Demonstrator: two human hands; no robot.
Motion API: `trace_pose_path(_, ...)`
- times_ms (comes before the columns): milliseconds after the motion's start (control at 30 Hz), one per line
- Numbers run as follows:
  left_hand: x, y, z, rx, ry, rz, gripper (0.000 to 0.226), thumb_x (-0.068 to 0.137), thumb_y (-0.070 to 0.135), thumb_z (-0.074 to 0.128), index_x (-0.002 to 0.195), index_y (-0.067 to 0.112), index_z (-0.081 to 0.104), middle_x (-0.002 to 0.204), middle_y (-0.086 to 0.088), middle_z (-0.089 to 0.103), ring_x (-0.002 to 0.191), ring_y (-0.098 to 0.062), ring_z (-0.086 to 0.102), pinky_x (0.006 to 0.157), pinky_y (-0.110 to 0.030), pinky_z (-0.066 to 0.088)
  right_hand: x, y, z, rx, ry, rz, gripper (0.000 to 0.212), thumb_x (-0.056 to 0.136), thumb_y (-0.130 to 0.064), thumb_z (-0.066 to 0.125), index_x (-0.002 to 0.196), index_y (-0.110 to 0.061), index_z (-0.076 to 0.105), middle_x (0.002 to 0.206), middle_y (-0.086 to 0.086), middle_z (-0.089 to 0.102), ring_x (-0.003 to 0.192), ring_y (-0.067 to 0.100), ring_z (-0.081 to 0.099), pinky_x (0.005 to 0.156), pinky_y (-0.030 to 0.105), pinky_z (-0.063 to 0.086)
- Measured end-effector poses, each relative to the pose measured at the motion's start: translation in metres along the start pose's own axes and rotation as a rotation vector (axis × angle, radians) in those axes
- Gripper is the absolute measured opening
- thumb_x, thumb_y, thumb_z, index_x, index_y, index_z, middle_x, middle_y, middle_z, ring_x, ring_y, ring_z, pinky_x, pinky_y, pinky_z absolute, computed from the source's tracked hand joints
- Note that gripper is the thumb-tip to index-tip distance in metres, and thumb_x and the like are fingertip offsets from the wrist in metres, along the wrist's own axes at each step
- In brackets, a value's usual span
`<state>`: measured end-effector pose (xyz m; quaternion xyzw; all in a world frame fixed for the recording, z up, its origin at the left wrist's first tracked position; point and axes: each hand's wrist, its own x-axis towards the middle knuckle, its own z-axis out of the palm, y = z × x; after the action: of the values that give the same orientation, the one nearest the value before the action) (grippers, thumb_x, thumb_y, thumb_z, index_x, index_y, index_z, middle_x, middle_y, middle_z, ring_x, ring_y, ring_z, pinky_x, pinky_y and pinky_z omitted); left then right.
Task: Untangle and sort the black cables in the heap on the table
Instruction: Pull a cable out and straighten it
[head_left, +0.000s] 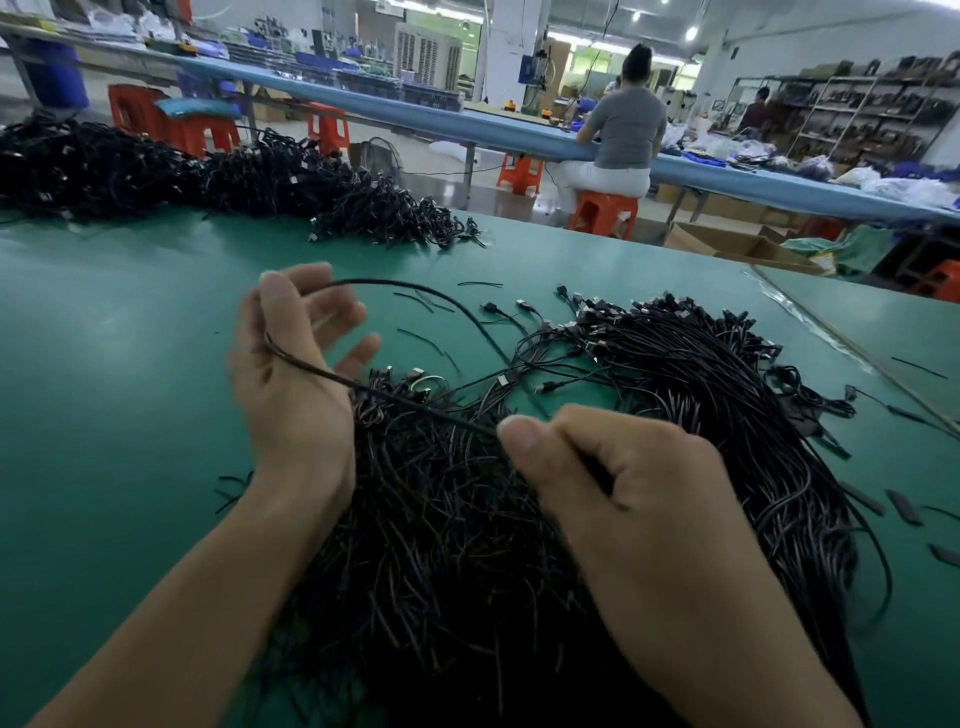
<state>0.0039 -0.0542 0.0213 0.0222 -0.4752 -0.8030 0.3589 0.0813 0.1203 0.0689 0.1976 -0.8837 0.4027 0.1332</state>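
A big tangled heap of black cables (457, 545) covers the near middle of the green table (119, 353). To its right lies a bundle of aligned cables (727, 374) with plugs fanned out at the far end. One single black cable (415, 291) loops over my left hand (291, 374), running across its palm; the fingers are loosely curled around it. My right hand (613, 483) pinches the same cable between thumb and curled fingers, just above the heap. The cable is stretched between both hands.
Another long pile of black cables (218, 176) lies along the table's far left edge. Short loose cable scraps (904, 506) are scattered on the right. Beyond the table stand orange stools (602, 213), a cardboard box (737, 247) and a seated person (618, 135) at a blue bench.
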Motion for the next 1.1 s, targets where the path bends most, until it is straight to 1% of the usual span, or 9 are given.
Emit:
trace_pose_path(133, 0.002, -0.008, -0.001, 0.187, 0.128, 0.036, 0.028, 0.106, 0.038, 0.037, 0.095, 0.031, 0.062, 0.098, 0.011, 0.058, 0.095, -0.010, 0.055, 0.087, -0.029, 0.049, 0.005, 0.025, -0.019, -0.196, 0.168, 0.219, 0.049, 0.089, -0.054, 0.048, 0.056, -0.019, 0.053, 0.051, -0.025, 0.054, 0.044, 0.000, 0.048, 0.045, 0.012, 0.038)
trace_pose_path(200, 0.002, -0.011, -0.002, 0.242, 0.088, 0.030, 0.033, 0.108, 0.037, 0.034, 0.092, 0.028, 0.061, 0.095, 0.009, 0.061, 0.092, -0.010, 0.059, 0.089, -0.024, 0.046, 0.007, 0.047, -0.029, -0.337, 0.179, 0.338, 0.044, 0.094, -0.046, 0.054, 0.059, -0.019, 0.058, 0.042, -0.010, 0.053, 0.038, 0.007, 0.048, 0.039, 0.016, 0.034)
trace_pose_path(300, -0.007, -0.016, -0.001, 0.422, -0.180, 0.136, 0.036, 0.108, 0.035, 0.031, 0.084, 0.023, 0.055, 0.072, 0.007, 0.057, 0.065, -0.004, 0.056, 0.066, -0.010, 0.044, 0.008, 0.074, -0.031, -0.510, 0.039, 0.491, 0.034, 0.100, -0.038, 0.052, 0.075, -0.019, 0.065, 0.059, -0.005, 0.056, 0.054, 0.012, 0.053, 0.060, 0.032, 0.047)
trace_pose_path(367, -0.016, -0.020, -0.001, 0.573, -0.397, 0.271, 0.031, 0.108, 0.032, 0.034, 0.081, 0.024, 0.048, 0.064, 0.012, 0.045, 0.056, -0.005, 0.041, 0.051, -0.020, 0.036, 0.009, 0.077, -0.022, -0.634, -0.133, 0.505, 0.025, 0.102, -0.037, 0.048, 0.097, -0.024, 0.067, 0.080, -0.009, 0.060, 0.074, 0.013, 0.056, 0.079, 0.034, 0.048)
trace_pose_path(500, -0.031, -0.024, -0.001, 1.003, -0.675, 0.471, 0.019, 0.104, 0.028, 0.038, 0.088, 0.022, 0.045, 0.071, 0.010, 0.045, 0.066, -0.014, 0.043, 0.068, -0.031, 0.039, 0.012, 0.063, -0.006, -0.280, -0.177, 0.332, 0.039, 0.102, -0.046, 0.037, 0.133, -0.031, 0.055, 0.112, -0.021, 0.060, 0.097, -0.006, 0.053, 0.089, 0.011, 0.040)
trace_pose_path(633, -0.040, -0.020, 0.004, 1.189, -0.809, 0.499, 0.019, 0.098, 0.026, 0.037, 0.103, 0.018, 0.054, 0.091, 0.006, 0.054, 0.082, -0.016, 0.045, 0.076, -0.034, 0.037, 0.011, 0.042, 0.016, -0.003, -0.088, 0.170, 0.051, 0.086, -0.069, 0.037, 0.125, -0.042, 0.057, 0.087, -0.029, 0.064, 0.090, -0.014, 0.058, 0.077, 0.007, 0.045)
trace_pose_path(767, -0.041, -0.017, 0.004, 1.162, -0.824, 0.460, 0.029, 0.099, 0.030, 0.031, 0.106, 0.018, 0.055, 0.098, 0.004, 0.056, 0.089, -0.021, 0.049, 0.082, -0.039, 0.040, 0.011, 0.045, 0.018, -0.029, -0.012, 0.173, 0.020, 0.094, -0.038, 0.060, 0.110, -0.031, 0.070, 0.062, -0.019, 0.062, 0.061, -0.002, 0.057, 0.059, 0.013, 0.043)
trace_pose_path(967, -0.040, -0.018, 0.005, 1.133, -0.754, 0.436, 0.032, 0.098, 0.035, 0.026, 0.115, 0.024, 0.050, 0.102, 0.009, 0.047, 0.095, -0.014, 0.041, 0.088, -0.036, 0.033, 0.008, 0.035, 0.013, 0.054, -0.130, 0.129, 0.036, 0.083, -0.064, 0.054, 0.087, -0.032, 0.069, 0.071, -0.024, 0.065, 0.063, -0.004, 0.060, 0.057, 0.014, 0.048)
trace_pose_path(1100, -0.039, -0.018, 0.002, 1.028, -0.736, 0.481, 0.026, 0.102, 0.031, 0.031, 0.118, 0.022, 0.049, 0.103, 0.010, 0.045, 0.096, -0.014, 0.043, 0.089, -0.031, 0.035, 0.009, 0.039, 0.009, -0.017, -0.145, 0.124, 0.009, 0.086, -0.033, 0.072, 0.080, -0.027, 0.072, 0.069, -0.016, 0.067, 0.061, -0.001, 0.061, 0.056, 0.013, 0.045)
